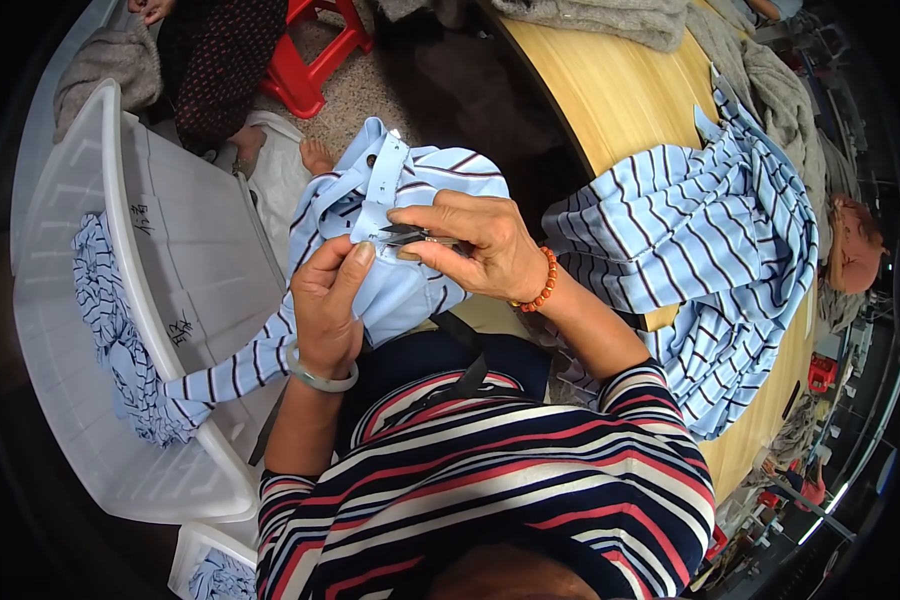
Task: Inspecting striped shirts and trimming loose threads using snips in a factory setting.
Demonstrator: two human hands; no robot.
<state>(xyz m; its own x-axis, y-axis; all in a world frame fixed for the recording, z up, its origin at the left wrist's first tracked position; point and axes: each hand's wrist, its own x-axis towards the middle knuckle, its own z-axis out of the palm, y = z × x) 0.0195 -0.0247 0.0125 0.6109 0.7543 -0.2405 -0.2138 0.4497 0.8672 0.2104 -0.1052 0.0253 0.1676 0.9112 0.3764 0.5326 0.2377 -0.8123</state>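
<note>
Work table (575, 70): wood-toned, at the person's right, bearing a striped pile (670, 235). White bin (205, 215): at the left, more striped cloth (135, 385) inside.

Striped garment (460, 170): on the lap, between bin and table. Judged best: let its bulk rest there fully, so that no weight drags on the part being worked. Appearance: light blue, dark stripes edged in white, soft, bunched and creased.

Right hand (485, 240): thumb and fingers close firmly around small snips. Left hand (330, 285): thumb and forefinger pinch the near end of a blue band, just beside the blades; that thumb tip would be safer a little further back.

Blue band (385, 180): unstriped, rising from the garment, small dark marks along it. Handles best flat and lightly taut.

Snips (402, 235): dark blades pointing left over the band; contact with cloth cannot be told. Short, shallow movements of the tips advised, clear of the weave.

Button (371, 160): dark, round, beside the band.
</note>
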